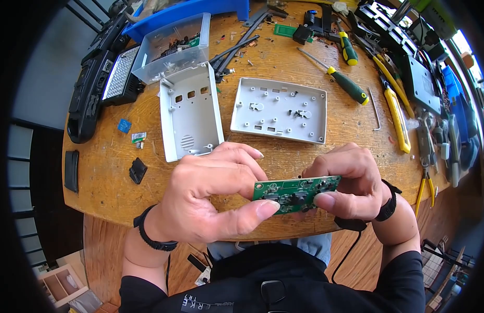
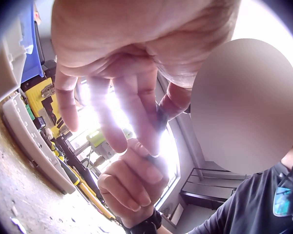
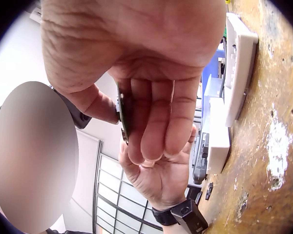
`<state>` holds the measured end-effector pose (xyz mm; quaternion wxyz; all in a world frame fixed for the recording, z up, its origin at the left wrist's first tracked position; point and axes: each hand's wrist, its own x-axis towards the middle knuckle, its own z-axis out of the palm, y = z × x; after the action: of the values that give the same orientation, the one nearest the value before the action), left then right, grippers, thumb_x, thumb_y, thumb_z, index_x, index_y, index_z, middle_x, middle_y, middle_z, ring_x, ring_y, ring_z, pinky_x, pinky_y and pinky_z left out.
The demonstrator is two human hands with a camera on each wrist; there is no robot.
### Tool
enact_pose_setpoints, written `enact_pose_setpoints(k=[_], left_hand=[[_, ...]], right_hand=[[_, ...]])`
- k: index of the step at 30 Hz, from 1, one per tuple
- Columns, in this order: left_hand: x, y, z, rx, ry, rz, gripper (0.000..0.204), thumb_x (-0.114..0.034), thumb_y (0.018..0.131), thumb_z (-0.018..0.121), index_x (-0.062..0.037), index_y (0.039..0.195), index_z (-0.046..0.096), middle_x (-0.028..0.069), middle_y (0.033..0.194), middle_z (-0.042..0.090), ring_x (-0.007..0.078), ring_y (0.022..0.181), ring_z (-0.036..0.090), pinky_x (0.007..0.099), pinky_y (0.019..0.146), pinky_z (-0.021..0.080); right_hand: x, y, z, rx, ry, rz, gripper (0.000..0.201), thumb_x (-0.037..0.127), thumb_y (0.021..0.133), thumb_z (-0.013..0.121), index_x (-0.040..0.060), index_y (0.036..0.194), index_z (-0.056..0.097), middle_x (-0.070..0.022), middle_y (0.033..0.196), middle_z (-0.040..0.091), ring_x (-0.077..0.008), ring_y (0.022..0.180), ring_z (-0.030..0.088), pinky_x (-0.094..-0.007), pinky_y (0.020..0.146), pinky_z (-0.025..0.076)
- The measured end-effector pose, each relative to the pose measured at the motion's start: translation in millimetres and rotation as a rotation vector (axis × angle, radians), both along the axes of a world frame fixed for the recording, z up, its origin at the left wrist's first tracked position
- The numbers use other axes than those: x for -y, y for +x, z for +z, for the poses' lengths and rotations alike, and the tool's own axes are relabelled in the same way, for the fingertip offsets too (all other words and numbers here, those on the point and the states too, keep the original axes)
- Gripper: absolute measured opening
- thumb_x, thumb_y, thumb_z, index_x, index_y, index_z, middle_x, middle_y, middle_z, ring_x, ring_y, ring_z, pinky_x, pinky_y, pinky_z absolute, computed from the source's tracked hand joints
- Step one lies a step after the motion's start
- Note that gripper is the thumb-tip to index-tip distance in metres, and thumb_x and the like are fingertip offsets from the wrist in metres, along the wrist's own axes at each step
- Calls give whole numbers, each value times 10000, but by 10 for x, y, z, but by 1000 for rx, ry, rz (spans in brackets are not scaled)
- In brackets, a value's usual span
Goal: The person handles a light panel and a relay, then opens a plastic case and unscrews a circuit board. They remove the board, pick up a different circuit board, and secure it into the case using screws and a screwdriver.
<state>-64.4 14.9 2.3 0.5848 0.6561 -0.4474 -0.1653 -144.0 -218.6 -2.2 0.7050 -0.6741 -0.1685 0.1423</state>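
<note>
Between both hands is a green circuit board (image 1: 296, 197) with small black parts on its face, raised over the front of the workbench and tilted toward the head camera. My left hand (image 1: 213, 193) pinches its left end, thumb on the near face and fingers behind. At the other end my right hand (image 1: 351, 185) grips it the same way, thumb on the face. The right wrist view shows the circuit board (image 3: 122, 114) edge-on between thumb and fingers. Beyond the hands lie two halves of a pale plastic case, a deeper shell (image 1: 192, 117) and a shallower shell (image 1: 281, 110) with posts inside.
A clear bin (image 1: 174, 47) of scraps stands at the back left. Screwdrivers (image 1: 349, 86), a hex key (image 1: 375, 108) and a yellow utility knife (image 1: 397, 120) lie to the right. Small scraps (image 1: 138, 171) sit at left on the wooden workbench (image 1: 111, 182).
</note>
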Motion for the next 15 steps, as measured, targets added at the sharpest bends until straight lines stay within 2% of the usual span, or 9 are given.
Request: enact_pose_setpoints(k=[5, 8, 11, 13, 15], left_hand=[[-4, 17, -12, -2, -14, 4, 219, -113, 744, 779, -6, 652, 613, 84, 688, 631, 201, 717, 636, 413, 870, 490], [-7, 18, -26, 5, -7, -4, 222, -114, 747, 779, -4, 652, 611, 90, 695, 632, 202, 721, 635, 410, 870, 490], [2, 16, -12, 18, 15, -26, 234, -119, 748, 783, -5, 646, 606, 95, 701, 633, 209, 725, 636, 404, 869, 491], [4, 17, -11, 28, 23, -35, 240, -123, 746, 786, -7, 641, 603, 97, 705, 633, 214, 727, 636, 401, 869, 492], [2, 22, -23, 63, 52, -43, 241, -126, 743, 789, -13, 637, 606, 100, 709, 634, 222, 724, 637, 399, 868, 494]], right_hand=[[-11, 4, 20, -40, -36, -17, 176, 165, 839, 634, -6, 836, 673, -80, 747, 692, -169, 677, 659, -269, 628, 487], [-30, 14, -24, 46, -2, -31, 170, 168, 830, 677, 1, 802, 667, -76, 722, 676, -164, 659, 645, -265, 613, 478], [-37, 22, -26, 44, -9, -58, 188, 164, 814, 715, 11, 732, 642, -55, 651, 633, -150, 592, 600, -264, 559, 445], [-20, 36, -8, 38, -131, -30, 230, 163, 814, 723, 18, 675, 612, -37, 590, 583, -131, 534, 544, -266, 510, 403], [-19, 45, -26, 81, -141, -26, 241, 162, 817, 720, 20, 662, 604, -35, 580, 574, -125, 522, 533, -267, 499, 393]])
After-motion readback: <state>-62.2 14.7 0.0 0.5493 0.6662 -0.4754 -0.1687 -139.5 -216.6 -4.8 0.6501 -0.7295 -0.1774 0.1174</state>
